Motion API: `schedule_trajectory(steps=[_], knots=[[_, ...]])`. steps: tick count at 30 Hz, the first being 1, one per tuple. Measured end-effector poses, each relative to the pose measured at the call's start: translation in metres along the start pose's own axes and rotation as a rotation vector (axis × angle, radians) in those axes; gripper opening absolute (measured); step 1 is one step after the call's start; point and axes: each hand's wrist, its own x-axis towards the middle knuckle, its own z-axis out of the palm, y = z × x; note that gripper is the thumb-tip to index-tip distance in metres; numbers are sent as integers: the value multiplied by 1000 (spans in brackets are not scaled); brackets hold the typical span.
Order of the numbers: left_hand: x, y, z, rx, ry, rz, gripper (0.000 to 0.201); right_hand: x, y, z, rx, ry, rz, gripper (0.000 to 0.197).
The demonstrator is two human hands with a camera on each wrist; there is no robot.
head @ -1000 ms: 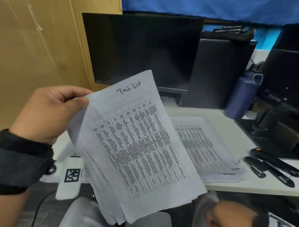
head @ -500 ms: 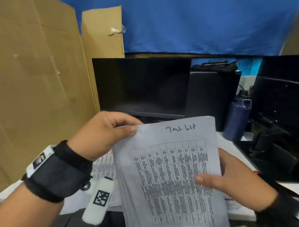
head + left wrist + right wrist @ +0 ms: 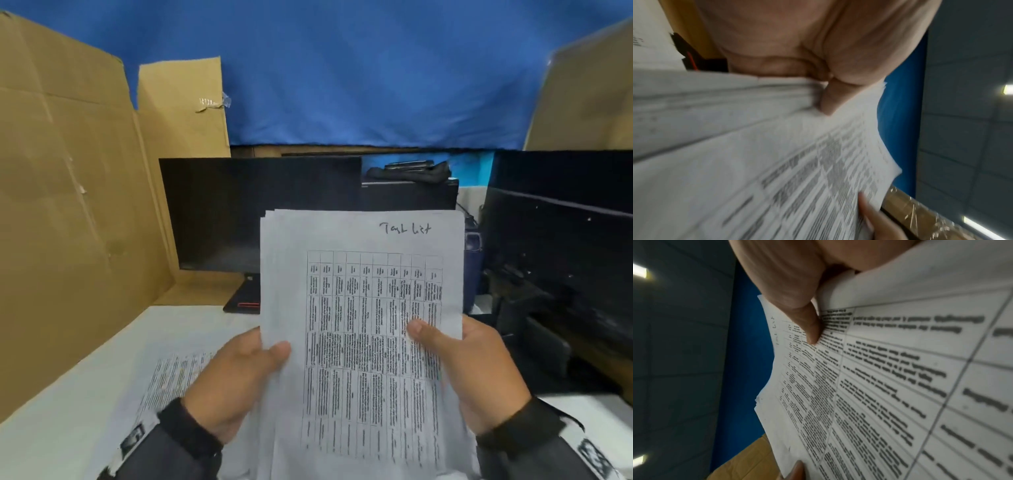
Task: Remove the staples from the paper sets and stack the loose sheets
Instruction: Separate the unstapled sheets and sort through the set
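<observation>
Currently we hold the paper stack (image 3: 359, 308) upright above the table (image 3: 85, 394): our left hand (image 3: 236, 380) grips its left edge, thumb in front, and our right hand (image 3: 476, 370) grips the right edge likewise. More printed sheets (image 3: 174, 377) lie flat on the table below; dark monitor (image 3: 239, 212) behind.

Head view looks down from above; wrist views close, edge-on; all share paper stack (image 3: 363, 308).

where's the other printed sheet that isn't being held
In the head view, the printed sheet lies flat on the white table, low left, beside the left hand.
</observation>
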Motion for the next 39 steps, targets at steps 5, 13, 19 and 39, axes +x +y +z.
schedule_trajectory(steps=[5, 13, 19, 39], knots=[[4, 26, 11, -126, 167, 185, 16, 12, -29, 18, -37, 46, -228, 24], [11, -26, 13, -72, 256, 14, 23, 8, 21, 28, -214, 76, -233, 24], [18, -44, 21, 69, 315, 97, 33, 8, 27, 36, -249, 110, -291, 25], [18, -23, -4, -81, 115, -76, 26, 14, 30, 24, -250, -8, -68, 19]])
